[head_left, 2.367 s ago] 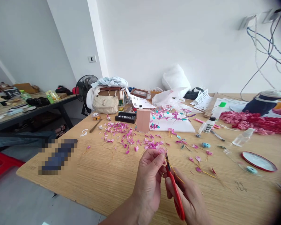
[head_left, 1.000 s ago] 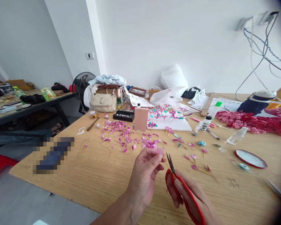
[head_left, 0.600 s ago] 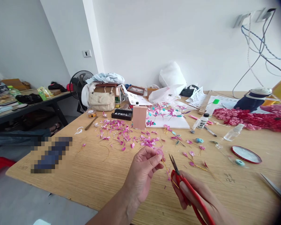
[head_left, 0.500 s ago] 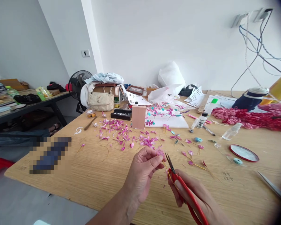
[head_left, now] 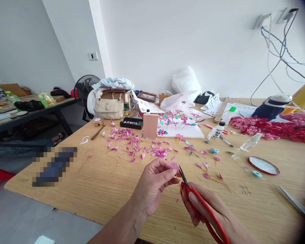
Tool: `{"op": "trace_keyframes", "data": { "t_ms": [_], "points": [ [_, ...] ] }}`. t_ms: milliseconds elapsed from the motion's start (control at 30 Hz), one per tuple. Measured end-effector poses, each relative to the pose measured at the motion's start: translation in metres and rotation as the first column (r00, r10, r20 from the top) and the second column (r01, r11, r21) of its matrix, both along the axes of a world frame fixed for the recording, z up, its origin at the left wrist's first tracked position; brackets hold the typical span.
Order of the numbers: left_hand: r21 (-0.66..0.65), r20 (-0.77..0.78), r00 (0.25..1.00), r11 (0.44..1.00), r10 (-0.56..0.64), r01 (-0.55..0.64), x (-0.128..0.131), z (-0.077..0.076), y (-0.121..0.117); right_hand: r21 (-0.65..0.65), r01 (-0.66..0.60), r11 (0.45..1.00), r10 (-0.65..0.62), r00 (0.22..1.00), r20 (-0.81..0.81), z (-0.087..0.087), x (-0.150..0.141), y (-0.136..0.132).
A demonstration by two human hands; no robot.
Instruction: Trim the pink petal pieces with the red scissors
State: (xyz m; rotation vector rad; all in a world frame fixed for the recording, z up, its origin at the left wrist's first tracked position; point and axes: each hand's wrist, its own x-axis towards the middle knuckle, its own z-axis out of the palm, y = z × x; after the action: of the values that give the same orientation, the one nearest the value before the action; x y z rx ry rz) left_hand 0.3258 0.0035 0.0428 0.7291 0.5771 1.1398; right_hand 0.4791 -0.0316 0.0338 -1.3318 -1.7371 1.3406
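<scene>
Between the thumb and fingers of my left hand (head_left: 156,184) is a pink petal (head_left: 174,166), and a thin golden wire (head_left: 182,192) runs down from it. My right hand (head_left: 210,206) grips red-handled scissors (head_left: 202,200). Their dark blades (head_left: 183,175) point up and left, close beside the petal; whether they touch it I cannot tell. The blades look nearly closed. Beyond my hands lies a scatter of loose pink petals (head_left: 124,135). To the right, several wired petals (head_left: 205,175) rest on the wooden table (head_left: 96,200).
A wooden block (head_left: 150,126) stands mid-table beside finished flowers (head_left: 178,122) on a white base. Rightward are a black-capped bottle (head_left: 219,130), a spray bottle (head_left: 251,142), a red-rimmed dish (head_left: 263,165), thread spools (head_left: 214,150) and tweezers (head_left: 293,200). A beige bag (head_left: 109,109) sits at the back left.
The scissors' blades have drawn closer together beside the petal. My right hand has shifted very slightly, while my left hand keeps the same pinch on the petal.
</scene>
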Motion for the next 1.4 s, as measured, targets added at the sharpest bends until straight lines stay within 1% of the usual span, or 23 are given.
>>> {"op": "trace_keyframes", "data": {
  "t_ms": [133,267,633,933,1067,1200,1400],
  "points": [
    [-0.003,-0.031,0.999,1.000,0.024,-0.024,0.002,0.001,-0.001,0.041,0.006,0.999,-0.007,1.000,0.031,-0.008,-0.001,0.003],
    [0.002,-0.022,0.999,1.000,0.024,-0.024,0.005,0.000,-0.002,0.049,0.036,0.998,-0.037,0.999,0.019,-0.009,-0.002,0.001],
    [0.004,-0.019,1.000,1.000,0.009,-0.009,0.009,-0.003,-0.002,0.022,0.082,0.996,-0.082,0.997,-0.005,-0.011,-0.003,0.000],
    [-0.024,-0.035,0.999,1.000,0.005,-0.006,0.009,-0.003,-0.002,-0.022,0.160,0.987,-0.161,0.986,-0.053,-0.013,-0.002,-0.002],
    [-0.018,-0.036,0.999,1.000,-0.006,0.005,0.008,-0.003,-0.002,-0.038,0.160,0.986,-0.162,0.985,-0.053,-0.013,-0.002,-0.002],
    [-0.011,-0.051,0.998,0.999,-0.038,0.037,0.007,-0.003,-0.002,-0.051,0.169,0.984,-0.170,0.985,-0.036,-0.012,-0.002,-0.003],
    [0.015,-0.089,0.992,0.996,-0.087,0.089,0.002,-0.005,0.000,-0.034,0.170,0.985,-0.168,0.984,0.055,-0.008,0.002,-0.006]
  ]
}}
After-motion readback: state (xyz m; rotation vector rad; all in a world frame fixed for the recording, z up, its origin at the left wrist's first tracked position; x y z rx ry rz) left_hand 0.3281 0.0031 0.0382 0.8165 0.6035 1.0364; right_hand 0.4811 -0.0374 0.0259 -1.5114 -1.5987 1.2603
